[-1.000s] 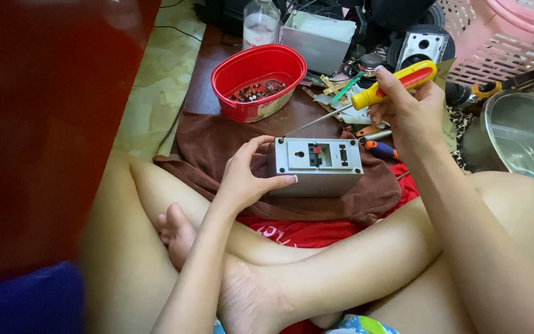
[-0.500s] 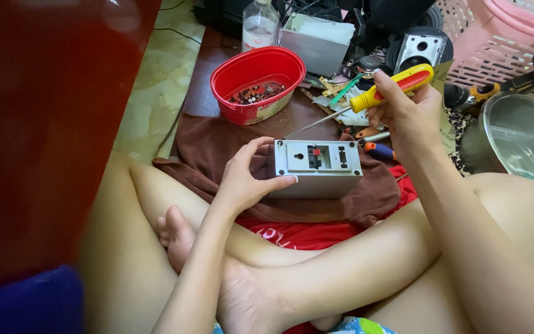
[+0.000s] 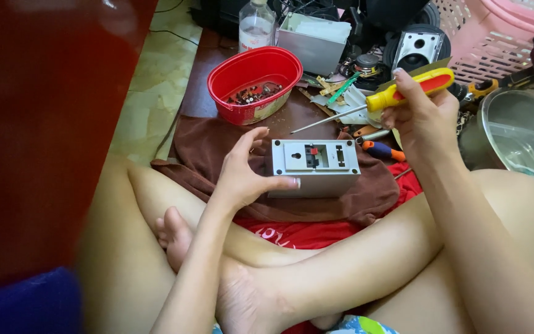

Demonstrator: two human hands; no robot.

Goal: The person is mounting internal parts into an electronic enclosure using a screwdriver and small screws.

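Now, left hand pose: the left hand [image 3: 242, 176] is stretched forward over the crossed legs.
Right hand pose: the right hand [image 3: 421, 117] is raised, wrist bent.
Around: a red bowl [image 3: 254, 83] is set beyond the fingertips; an orange-handled tool [image 3: 383, 150] lies between the hands.
Left fingers: curled round the grey box [image 3: 314, 167], thumb pressed on its front.
Right fingers: closed round the yellow screwdriver [image 3: 403, 89], blade pointed left above the box.

Tiled floor [image 3: 143, 105] carries brown cloth [image 3: 217, 145], red tub [image 3: 254, 83], clear bottle [image 3: 256, 25].
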